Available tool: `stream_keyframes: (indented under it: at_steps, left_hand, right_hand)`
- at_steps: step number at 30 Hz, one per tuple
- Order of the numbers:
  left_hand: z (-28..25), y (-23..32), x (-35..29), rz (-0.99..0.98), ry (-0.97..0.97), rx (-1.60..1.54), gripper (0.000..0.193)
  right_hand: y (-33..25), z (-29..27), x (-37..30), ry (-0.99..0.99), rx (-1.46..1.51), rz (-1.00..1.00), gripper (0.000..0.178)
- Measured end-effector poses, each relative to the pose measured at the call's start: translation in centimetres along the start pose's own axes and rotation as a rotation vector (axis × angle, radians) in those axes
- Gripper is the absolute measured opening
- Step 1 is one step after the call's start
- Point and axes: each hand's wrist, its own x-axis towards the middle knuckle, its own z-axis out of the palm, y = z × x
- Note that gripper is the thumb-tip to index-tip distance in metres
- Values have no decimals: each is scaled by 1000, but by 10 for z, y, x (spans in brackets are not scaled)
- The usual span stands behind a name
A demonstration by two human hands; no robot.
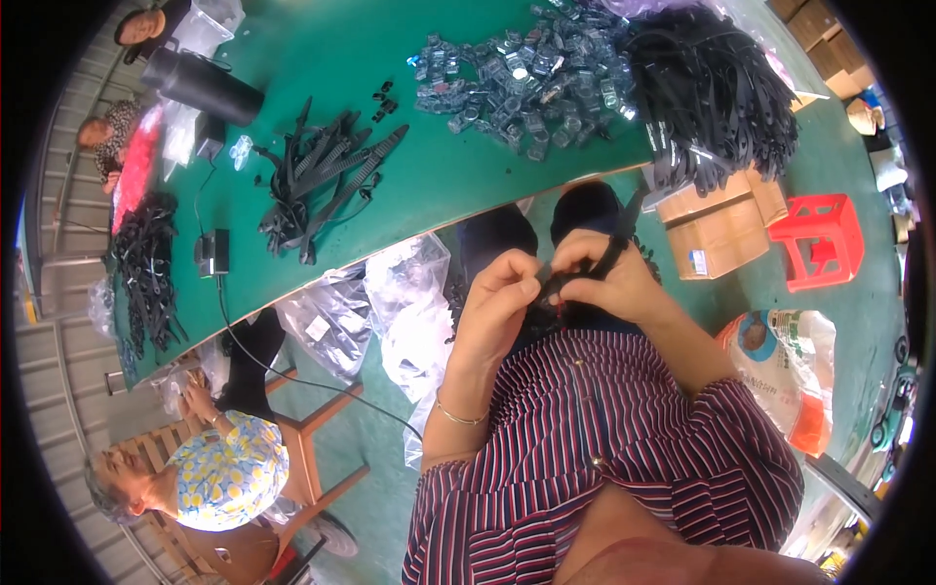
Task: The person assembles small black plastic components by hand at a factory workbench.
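A black watch strap (621, 234) is held in front of my body, over my lap. My right hand (619, 283) has its fingers wrapped round it, and one end sticks up above the knuckles. My left hand (503, 297) pinches a small dark part at the strap's lower end, close to my right thumb. What exactly lies between the fingertips is too small and dark to make out. More dark pieces seem to lie on my lap below, mostly hidden by my hands.
The green table (341, 58) bears clear plastic watch cases (546, 88), a large heap of black straps (712, 97), a smaller strap pile (317, 180) and a black flask (205, 86). A cable (292, 375) hangs nearby. Cartons (717, 229) and a red stool (819, 244) stand right; a co-worker (224, 473) sits left.
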Motion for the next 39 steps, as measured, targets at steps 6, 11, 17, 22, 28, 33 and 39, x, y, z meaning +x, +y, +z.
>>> stream_keyframes:
  at_steps: [6,11,17,22,28,33,39]
  left_hand:
    - [-3,-1,0,12,-120,-9,6]
    - [4,12,-3,-98,-10,171,15]
    - [-11,-7,-2,-84,-81,-11,16]
    - [3,-2,1,-116,-40,-49,16]
    - [6,-1,-3,-87,71,45,18]
    - [-2,-5,-2,269,53,504,22]
    - [7,5,-1,328,66,924,20]
  right_hand:
    - [2,-2,1,-54,-173,-149,20]
    - [-3,-2,7,-62,-221,-197,18]
    - [1,-8,9,-126,-222,-228,22]
    - [2,-7,8,-135,-217,-227,23]
    - [-9,-10,9,46,-652,-442,19]
    - [-24,-11,2,-47,-258,185,24]
    - [-15,-6,4,-160,-372,-1,19]
